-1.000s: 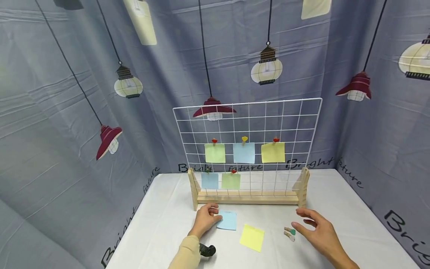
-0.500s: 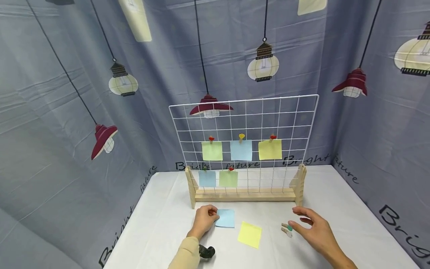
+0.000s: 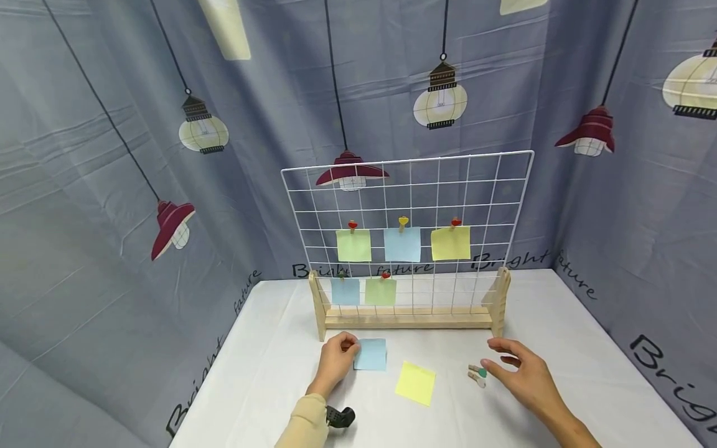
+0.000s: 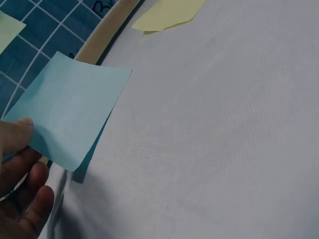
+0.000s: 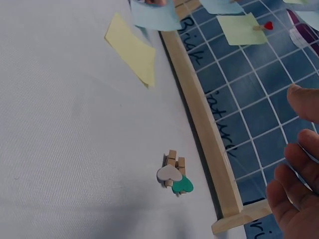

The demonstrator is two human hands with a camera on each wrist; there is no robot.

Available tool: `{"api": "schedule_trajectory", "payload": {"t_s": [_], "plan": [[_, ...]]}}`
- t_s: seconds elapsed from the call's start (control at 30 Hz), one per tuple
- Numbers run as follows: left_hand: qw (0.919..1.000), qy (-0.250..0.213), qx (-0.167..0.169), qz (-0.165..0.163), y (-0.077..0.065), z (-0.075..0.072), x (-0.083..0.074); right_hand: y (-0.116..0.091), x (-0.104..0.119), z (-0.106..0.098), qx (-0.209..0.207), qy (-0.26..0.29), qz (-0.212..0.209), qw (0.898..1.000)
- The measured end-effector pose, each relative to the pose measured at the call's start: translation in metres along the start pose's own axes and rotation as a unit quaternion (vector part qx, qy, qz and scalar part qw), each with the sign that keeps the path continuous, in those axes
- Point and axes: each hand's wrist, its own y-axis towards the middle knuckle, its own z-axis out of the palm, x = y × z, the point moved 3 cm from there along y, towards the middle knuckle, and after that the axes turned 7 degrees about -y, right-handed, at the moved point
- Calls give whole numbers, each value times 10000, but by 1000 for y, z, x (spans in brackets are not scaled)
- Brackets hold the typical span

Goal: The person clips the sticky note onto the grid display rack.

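My left hand [image 3: 335,361] pinches a light blue sticky note [image 3: 371,354] by its left edge, in front of the grid rack. In the left wrist view the thumb [image 4: 17,132] lies on top of the blue note [image 4: 75,109], fingers curled beneath, and a darker blue edge shows under it. On the right, my right hand [image 3: 523,376] hovers with thumb and fingers apart, holding nothing. Just left of its thumb lie two small wooden clothespins, one with a green heart [image 5: 183,184], the other with a white heart [image 5: 169,173]. A yellow sticky note [image 3: 416,382] lies between the hands.
A white wire grid [image 3: 437,186] on a wooden stand [image 3: 409,319] stands at the back. Heart clothespins hold several notes on it: green [image 3: 354,246], blue [image 3: 402,244] and yellow [image 3: 450,242] above, blue [image 3: 345,291] and green [image 3: 381,292] below. A patterned curtain [image 3: 252,186] surrounds the white table.
My left hand has closed its pinch on the blue note and drawn it slightly left and back. My right hand stays near the clothespins. The head view has shifted a little.
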Motion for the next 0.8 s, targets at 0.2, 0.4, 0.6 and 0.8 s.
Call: {"api": "schedule_trajectory", "payload": {"t_s": [0.2,0.4,0.6,0.8], "plan": [[9999,-141,-15,-76,-4,-4,-10,4,-5,5,255,-170,213,9993],[9993,-320,-154,152,-9,-10,-25,7,-14,12,447,-213,299,9983],[9986,-323,-304,285,-12,-16,-41,8,-31,22,782,-353,488,9951],[9981,-344,-359,365,-14,-18,-52,9,-45,34,1024,-522,579,9917]]}}
